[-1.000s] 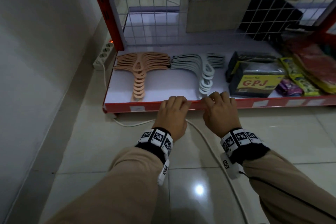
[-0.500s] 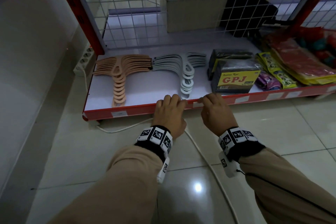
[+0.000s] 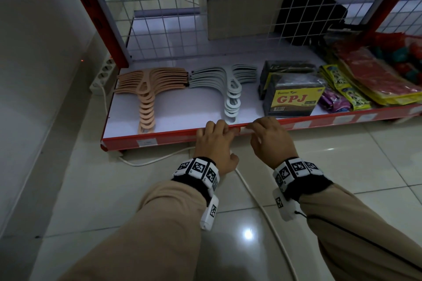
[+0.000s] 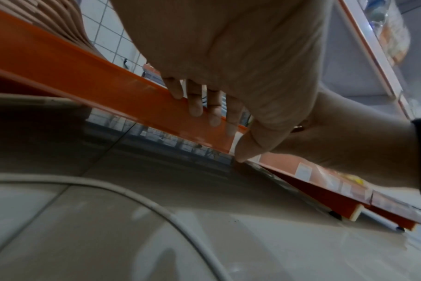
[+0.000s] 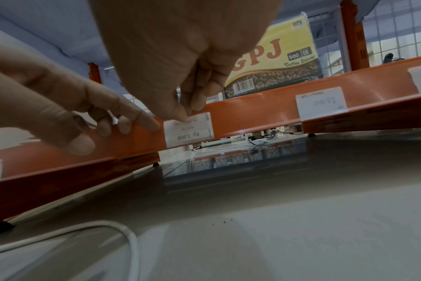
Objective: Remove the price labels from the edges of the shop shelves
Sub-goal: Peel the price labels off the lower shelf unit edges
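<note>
Along the bottom shelf's front edge (image 3: 173, 138), the white board behind is bare between the peach hangers (image 3: 146, 98) and grey hangers (image 3: 230, 96). The GPJ box (image 3: 294, 100) blocks the right part. A white cord (image 3: 269, 219) crosses the floor (image 3: 91, 189) below.

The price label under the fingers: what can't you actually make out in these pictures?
- Price label, right wrist view: top lines smudged, upper edge covered by right hand.
- Same label, head view: nearly hidden behind both hands.
- Left hand, left wrist view: covers the label completely.
</note>
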The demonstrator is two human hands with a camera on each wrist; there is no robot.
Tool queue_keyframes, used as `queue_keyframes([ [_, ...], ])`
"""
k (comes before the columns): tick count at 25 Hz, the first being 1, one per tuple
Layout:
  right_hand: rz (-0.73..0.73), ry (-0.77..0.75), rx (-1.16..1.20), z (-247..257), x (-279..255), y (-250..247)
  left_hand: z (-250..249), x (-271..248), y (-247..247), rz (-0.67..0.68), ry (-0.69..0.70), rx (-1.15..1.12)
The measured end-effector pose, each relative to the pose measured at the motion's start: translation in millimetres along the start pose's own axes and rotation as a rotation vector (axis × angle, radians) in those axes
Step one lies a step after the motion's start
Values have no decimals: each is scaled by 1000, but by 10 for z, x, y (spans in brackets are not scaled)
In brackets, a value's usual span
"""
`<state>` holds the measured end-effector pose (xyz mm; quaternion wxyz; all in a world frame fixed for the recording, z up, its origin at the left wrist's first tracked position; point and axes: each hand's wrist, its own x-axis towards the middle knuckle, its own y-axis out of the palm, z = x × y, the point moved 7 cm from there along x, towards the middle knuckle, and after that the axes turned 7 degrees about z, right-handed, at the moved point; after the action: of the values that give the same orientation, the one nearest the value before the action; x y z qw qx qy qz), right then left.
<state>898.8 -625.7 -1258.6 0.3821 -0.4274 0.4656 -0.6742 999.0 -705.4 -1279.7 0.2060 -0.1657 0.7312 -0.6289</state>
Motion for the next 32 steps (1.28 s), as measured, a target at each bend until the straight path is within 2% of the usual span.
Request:
queue_keyframes([
  [6,-7,4,5,-11,6,-28,2,9,19,15,3,-4],
  [13,97,35,33,-58,23,66,-31,1,35,21,-19,-10],
  [17,110,-13,-46,-15,58,80,-20,-24,41,11,4,4],
  [22,176,3,2,-61,180,41,38,-18,3,-8,-7,-94],
  [24,110,24,166,-108,196,-56,78,-9,-27,-44,-10,-153],
  [27,-44,181,633,-258,183,-153,145,3,-96,-133,-40,-346],
  [30,-16,297,1098,-226,176,-38,178,20,-141,-188,-65,-487],
  [32,26,316,1197,-166,167,35,189,23,-145,-191,-57,-497],
])
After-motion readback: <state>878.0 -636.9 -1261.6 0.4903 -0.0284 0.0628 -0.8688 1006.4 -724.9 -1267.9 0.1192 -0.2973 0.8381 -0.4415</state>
